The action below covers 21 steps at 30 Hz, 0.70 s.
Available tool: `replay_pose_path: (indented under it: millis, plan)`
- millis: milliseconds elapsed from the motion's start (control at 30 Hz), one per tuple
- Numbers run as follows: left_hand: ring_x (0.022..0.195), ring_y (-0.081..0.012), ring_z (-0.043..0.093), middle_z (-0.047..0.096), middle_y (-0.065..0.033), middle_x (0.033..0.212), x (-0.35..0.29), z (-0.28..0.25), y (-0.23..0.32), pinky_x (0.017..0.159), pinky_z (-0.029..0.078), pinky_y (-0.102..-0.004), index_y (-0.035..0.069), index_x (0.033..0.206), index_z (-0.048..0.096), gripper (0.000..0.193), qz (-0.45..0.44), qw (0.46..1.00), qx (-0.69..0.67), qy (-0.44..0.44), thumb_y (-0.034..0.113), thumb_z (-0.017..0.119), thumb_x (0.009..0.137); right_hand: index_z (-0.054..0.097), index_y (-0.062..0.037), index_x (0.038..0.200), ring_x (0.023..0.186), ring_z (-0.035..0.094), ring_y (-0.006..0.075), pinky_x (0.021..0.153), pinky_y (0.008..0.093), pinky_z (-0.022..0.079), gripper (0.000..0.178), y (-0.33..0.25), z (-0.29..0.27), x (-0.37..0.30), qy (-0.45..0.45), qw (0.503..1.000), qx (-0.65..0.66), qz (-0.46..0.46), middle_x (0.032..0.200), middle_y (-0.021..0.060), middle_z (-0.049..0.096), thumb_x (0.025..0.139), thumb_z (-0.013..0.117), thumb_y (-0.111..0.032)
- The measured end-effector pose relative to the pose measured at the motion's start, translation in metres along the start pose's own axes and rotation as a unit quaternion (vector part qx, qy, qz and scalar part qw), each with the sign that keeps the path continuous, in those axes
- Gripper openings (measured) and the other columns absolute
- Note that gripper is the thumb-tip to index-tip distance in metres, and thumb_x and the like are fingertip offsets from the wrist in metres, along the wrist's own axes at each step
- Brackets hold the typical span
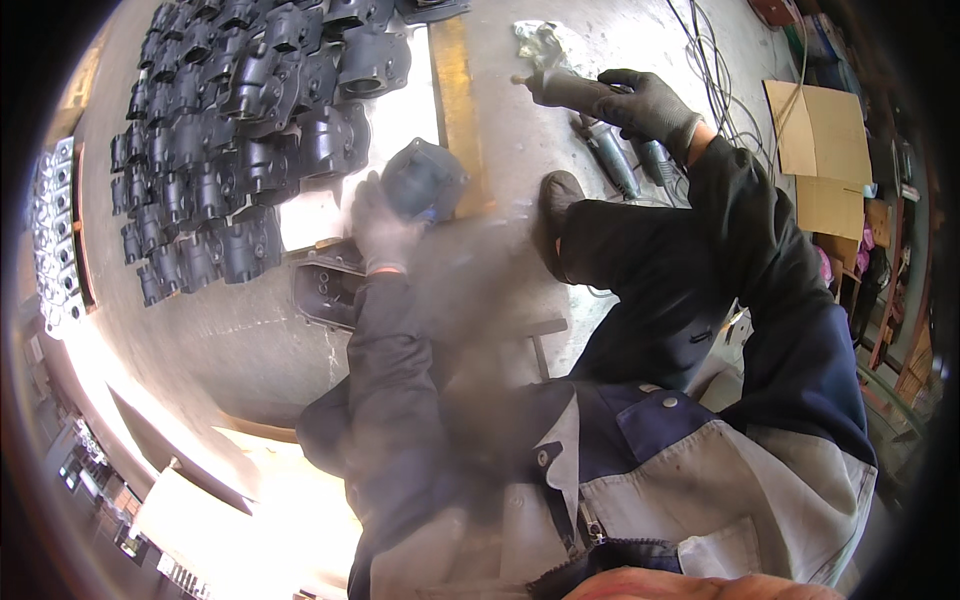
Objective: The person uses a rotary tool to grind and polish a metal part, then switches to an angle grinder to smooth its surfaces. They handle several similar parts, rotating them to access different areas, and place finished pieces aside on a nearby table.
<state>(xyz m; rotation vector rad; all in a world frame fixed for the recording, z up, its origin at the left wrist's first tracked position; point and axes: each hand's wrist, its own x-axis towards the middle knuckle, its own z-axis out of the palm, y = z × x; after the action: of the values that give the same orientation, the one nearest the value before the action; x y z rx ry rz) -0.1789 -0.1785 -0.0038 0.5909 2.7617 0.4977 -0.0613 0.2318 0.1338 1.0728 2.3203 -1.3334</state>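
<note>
Gripping cylindrical hand tool [572,92], long axis roughly left-right, right hand [652,108] hovers beyond and right of black flanged casting [420,180]; nearer left hand [384,232] touches casting, fingers' grip unclear.

No legible lettering (nor numbers)

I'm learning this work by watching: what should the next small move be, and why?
Probably bring the dark cylindrical tool in the right hand toward the dark casting: the left hand, though blurred, seems to steady that part, while the tool's narrow tip points left and stands apart from it.
</note>
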Motion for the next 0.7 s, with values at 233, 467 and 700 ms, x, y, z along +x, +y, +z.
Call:
replay_pose_path:
  millis: [233, 467, 700]
  plan:
    - [0.12, -0.0335, 0.063, 0.063, -0.0283, 0.132, 0.012, 0.025, 0.0, 0.104, 0.05, -0.0411, -0.013, 0.141, 0.051, 0.079, -0.27, 0.882, -0.361, 0.136, 0.044, 0.08, 0.096, 0.06, -0.0041, 0.148, 0.068, 0.065, 0.0095, 0.055, 0.0237, 0.053, 0.062, 0.068, 0.018, 0.004, -0.003, 0.986, 0.166, 0.016, 0.102, 0.0074, 0.073, 0.096, 0.08, -0.031]
    - [0.1, -0.0334, 0.071, 0.073, -0.028, 0.119, 0.007, 0.037, 0.009, 0.086, 0.058, -0.0416, -0.012, 0.126, 0.067, 0.07, -0.354, 0.787, -0.454, 0.222, 0.054, 0.064, 0.106, 0.055, 0.0039, 0.15, 0.073, 0.069, 0.0119, 0.06, 0.0258, 0.057, 0.065, 0.147, 0.073, -0.041, 0.015, 0.928, 0.369, 0.051, 0.101, 0.0087, 0.072, 0.093, 0.077, -0.018]
    - [0.092, -0.023, 0.07, 0.077, -0.0139, 0.109, 0.039, 0.042, 0.01, 0.079, 0.057, -0.0377, -0.009, 0.116, 0.074, 0.048, -0.307, 0.808, -0.43, 0.261, 0.038, 0.066, 0.108, 0.054, -0.0003, 0.153, 0.097, 0.07, 0.0128, 0.081, 0.0255, 0.059, 0.069, 0.173, 0.083, -0.077, -0.031, 0.877, 0.464, 0.12, 0.121, 0.0076, 0.071, 0.09, 0.078, -0.014]
